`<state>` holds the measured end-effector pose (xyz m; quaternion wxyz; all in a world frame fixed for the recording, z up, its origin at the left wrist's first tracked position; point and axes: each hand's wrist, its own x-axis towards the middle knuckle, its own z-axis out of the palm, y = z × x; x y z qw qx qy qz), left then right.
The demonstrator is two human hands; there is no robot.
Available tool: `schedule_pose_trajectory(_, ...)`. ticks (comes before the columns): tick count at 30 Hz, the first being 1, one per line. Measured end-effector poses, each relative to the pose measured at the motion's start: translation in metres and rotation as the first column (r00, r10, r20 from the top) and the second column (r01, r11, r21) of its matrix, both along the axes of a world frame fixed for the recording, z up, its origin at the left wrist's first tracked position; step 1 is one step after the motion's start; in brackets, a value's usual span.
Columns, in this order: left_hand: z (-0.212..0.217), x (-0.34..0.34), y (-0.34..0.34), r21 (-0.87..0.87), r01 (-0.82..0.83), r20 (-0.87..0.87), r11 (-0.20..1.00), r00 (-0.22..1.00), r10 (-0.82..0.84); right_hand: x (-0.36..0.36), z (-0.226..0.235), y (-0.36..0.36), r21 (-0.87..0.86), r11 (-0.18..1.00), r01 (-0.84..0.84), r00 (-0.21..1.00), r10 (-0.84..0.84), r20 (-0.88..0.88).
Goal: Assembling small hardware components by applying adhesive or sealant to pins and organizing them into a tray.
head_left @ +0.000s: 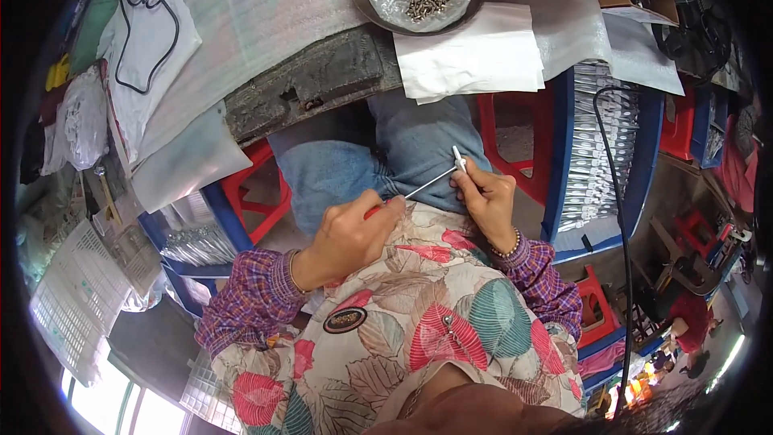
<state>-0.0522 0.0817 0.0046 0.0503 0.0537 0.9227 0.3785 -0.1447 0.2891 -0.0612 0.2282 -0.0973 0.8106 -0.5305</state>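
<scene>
My left hand [348,240] is closed around the red handle of a screwdriver [431,182], most of which is hidden by the fingers. Its thin metal shaft points up to the right, and the tip meets a small, slim silver-white piece [459,158]. Pinched between thumb and fingers, that piece is in my right hand [488,197], standing nearly upright. I cannot make out exactly what kind of part it is. Both hands are over my lap, above the jeans and the floral apron.
Ahead lies a worn dark block [310,80] at the bench edge. Beyond it, a round pan [366,4] holds a plastic bag of small brass-coloured parts. On the right, a blue crate [557,185] holds rows of silver pieces, with a black cable [618,185] hanging over it.
</scene>
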Motion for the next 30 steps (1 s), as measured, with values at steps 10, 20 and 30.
schedule_pose_trajectory(10, -0.011, -0.004, -0.007, 0.334, -0.221, 0.260, 0.916, 0.956, 0.135, 0.000, -0.003, 0.001, 0.009, 1.000, -0.002, 0.999, 0.002, -0.037)
schedule_pose_trajectory(20, -0.008, -0.009, -0.017, 0.402, -0.859, 0.915, 0.316, 0.369, -0.163, 0.001, -0.002, 0.003, 0.015, 1.000, -0.021, 1.000, 0.022, -0.022)
schedule_pose_trajectory(30, 0.007, 0.008, 0.001, -0.169, 0.046, 0.015, 0.985, 0.999, -0.044, 0.003, -0.001, 0.001, 0.002, 1.000, 0.004, 1.000, -0.004, -0.005)
